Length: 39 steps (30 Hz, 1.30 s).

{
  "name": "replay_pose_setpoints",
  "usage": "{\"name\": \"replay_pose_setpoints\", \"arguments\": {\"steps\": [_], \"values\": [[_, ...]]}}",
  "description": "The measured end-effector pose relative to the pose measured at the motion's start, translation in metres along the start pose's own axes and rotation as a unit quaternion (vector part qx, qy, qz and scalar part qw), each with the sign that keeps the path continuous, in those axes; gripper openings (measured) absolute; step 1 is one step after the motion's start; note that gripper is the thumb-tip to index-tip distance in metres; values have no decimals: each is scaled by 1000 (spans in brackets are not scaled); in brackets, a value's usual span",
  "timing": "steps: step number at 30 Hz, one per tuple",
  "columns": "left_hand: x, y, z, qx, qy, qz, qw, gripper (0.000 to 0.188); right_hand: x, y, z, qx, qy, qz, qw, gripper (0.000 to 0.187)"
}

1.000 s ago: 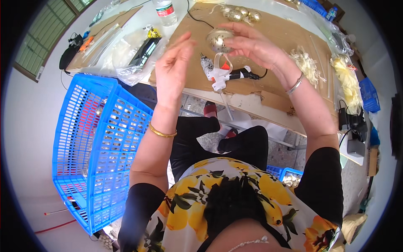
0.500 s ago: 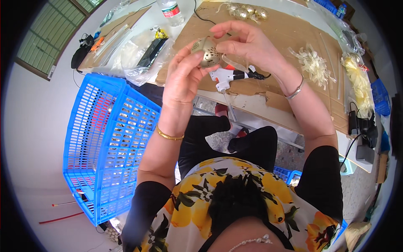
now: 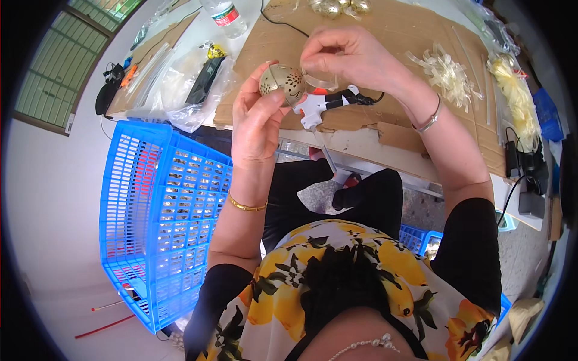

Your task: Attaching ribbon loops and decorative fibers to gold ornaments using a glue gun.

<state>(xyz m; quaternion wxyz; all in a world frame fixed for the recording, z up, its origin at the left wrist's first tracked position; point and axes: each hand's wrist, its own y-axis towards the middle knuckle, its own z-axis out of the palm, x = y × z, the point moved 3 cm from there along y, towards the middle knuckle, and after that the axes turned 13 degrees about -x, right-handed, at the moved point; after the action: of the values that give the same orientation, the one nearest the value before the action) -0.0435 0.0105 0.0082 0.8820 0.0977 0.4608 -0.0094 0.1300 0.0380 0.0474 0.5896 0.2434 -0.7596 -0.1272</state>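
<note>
A gold ball ornament (image 3: 283,84) with a cut-out pattern rests in my left hand (image 3: 256,117), whose fingers and thumb wrap round its left and lower side. My right hand (image 3: 352,60) is closed in a pinch just right of the ball. From its fingertips a pale translucent ribbon (image 3: 322,83) hangs in a loop beside the ball; I cannot tell whether it is joined to it. Below the hands, a white glue gun (image 3: 313,109) with a black-and-white body lies at the cardboard's near edge, its cord running right.
Cardboard (image 3: 385,78) covers the table. A heap of pale ribbon pieces (image 3: 445,75) lies on it to the right, and several gold balls (image 3: 334,7) at the far edge. A water bottle (image 3: 224,18) and plastic bags (image 3: 186,90) are at left. A blue crate (image 3: 156,222) stands beside my left arm.
My right fingers have drawn away from the ball, the ribbon now hanging between. The left hand has turned the ball a little. The whole view has shifted slightly.
</note>
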Motion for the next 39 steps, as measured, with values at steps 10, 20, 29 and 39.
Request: {"name": "replay_pose_setpoints", "arguments": {"steps": [10,20,29,39], "values": [[1,-11,1,54,94,20,994,62,8,-2,-14,-43,-102,-137,984,18],[-9,-19,7,85,191,86,974,74,21,-8,-6,-16,-264,-277,924,17],[1,-19,11,86,159,44,982,90,24,-1,-5,-50,4,-73,996,10],[7,-21,6,46,171,37,983,66,14,-2,1,-13,151,33,988,13]]}}
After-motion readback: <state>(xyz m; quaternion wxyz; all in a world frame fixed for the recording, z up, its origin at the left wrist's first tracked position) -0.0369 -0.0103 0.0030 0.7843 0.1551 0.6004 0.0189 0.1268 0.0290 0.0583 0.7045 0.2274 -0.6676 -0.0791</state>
